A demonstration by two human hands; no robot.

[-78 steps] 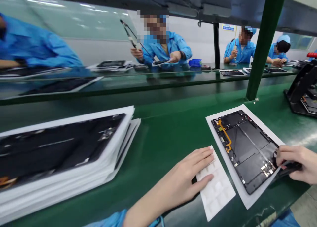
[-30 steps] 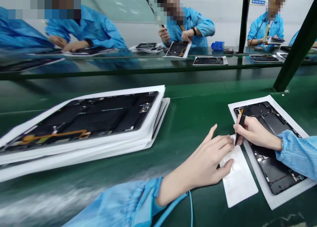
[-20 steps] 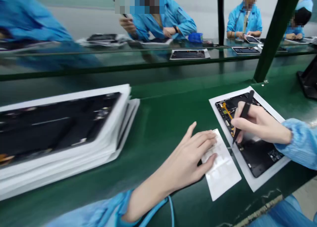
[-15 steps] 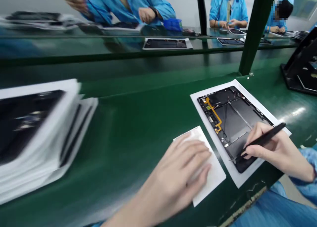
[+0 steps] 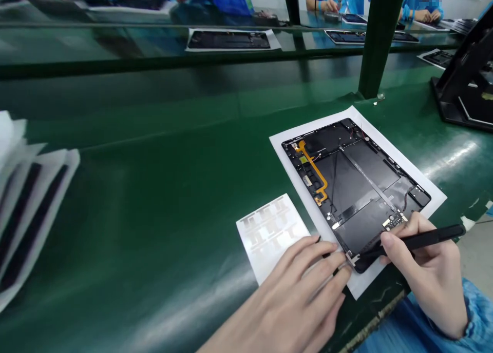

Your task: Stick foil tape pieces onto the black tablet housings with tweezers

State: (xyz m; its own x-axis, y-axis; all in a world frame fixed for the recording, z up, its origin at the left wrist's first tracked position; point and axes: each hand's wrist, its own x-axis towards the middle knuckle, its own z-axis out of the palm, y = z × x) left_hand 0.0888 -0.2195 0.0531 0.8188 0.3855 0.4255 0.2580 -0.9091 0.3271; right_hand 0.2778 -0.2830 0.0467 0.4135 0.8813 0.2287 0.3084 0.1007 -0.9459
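Head view, wearer's two hands (image 5: 295, 301) (image 5: 433, 276), one black tool (image 5: 435, 236)

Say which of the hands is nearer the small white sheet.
Left. The left hand covers the near part of the small white sheet; the right hand is farther right, holding a black tool over the open device.

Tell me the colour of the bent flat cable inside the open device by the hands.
Orange-yellow; the cable shows best in the head view.
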